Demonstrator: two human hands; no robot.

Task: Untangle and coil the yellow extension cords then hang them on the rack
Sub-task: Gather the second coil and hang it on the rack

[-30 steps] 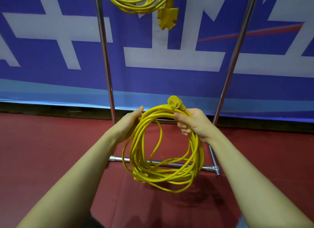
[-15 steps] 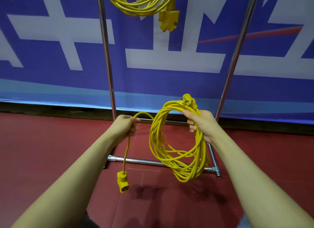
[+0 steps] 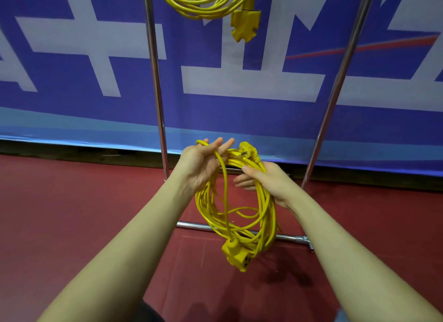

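Note:
A coiled yellow extension cord (image 3: pixel 263 209) hangs in front of me, low between the rack's poles. My right hand (image 3: pixel 268 185) grips the top of the coil, thumb over the strands, with the cord's plug (image 3: pixel 248 149) sticking up just beyond it. My left hand (image 3: pixel 201 164) is palm-up against the coil's left side with straight fingers. One loose strand (image 3: pixel 224 192) lies across its palm and runs down to the yellow socket end (image 3: pixel 236 254), which dangles below the coil. A second coiled yellow cord (image 3: pixel 203 6) hangs on the rack above, its socket block (image 3: pixel 245 25) dangling.
The rack's left pole (image 3: pixel 155 81) and right pole (image 3: pixel 340 81) rise on either side of my hands, and its base bar (image 3: pixel 191 225) lies on the red floor (image 3: pixel 72 213). A blue and white banner (image 3: pixel 72 81) covers the wall behind.
My left hand has swung the loose strand rightward onto the coil and opened its fingers. The socket end moved from the left to below the coil. My right hand still holds the coil.

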